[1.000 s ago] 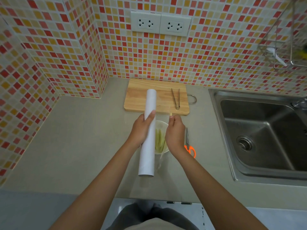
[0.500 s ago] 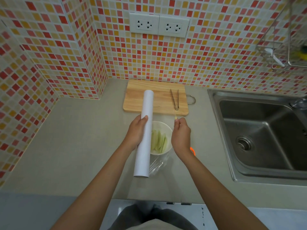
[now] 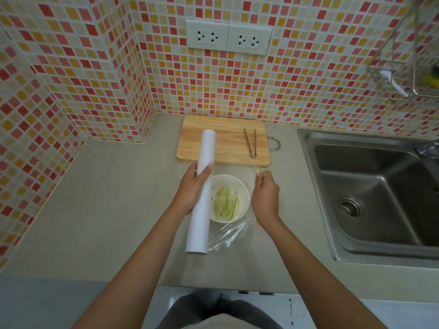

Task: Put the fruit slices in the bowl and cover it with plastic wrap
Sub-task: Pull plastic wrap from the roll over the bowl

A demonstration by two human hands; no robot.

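A white bowl (image 3: 242,186) stands on the counter in front of the cutting board, with several pale green fruit slices (image 3: 225,205) inside it. My left hand (image 3: 192,189) grips a long white roll of plastic wrap (image 3: 202,203) just left of the bowl. My right hand (image 3: 266,195) pinches the free edge of the clear film to the right of the bowl. The film stretches between roll and hand above the bowl, and its near edge (image 3: 228,235) hangs crumpled in front of the bowl.
A wooden cutting board (image 3: 223,141) with metal tongs (image 3: 251,143) on it lies behind the bowl. A steel sink (image 3: 370,193) fills the right side. A bit of orange (image 3: 260,224) shows under my right wrist. Tiled walls rise at the back and left.
My hands have drawn apart: the right hand moved right with the film edge, the roll shifted left. The bowl and slices are now in plain view between them.
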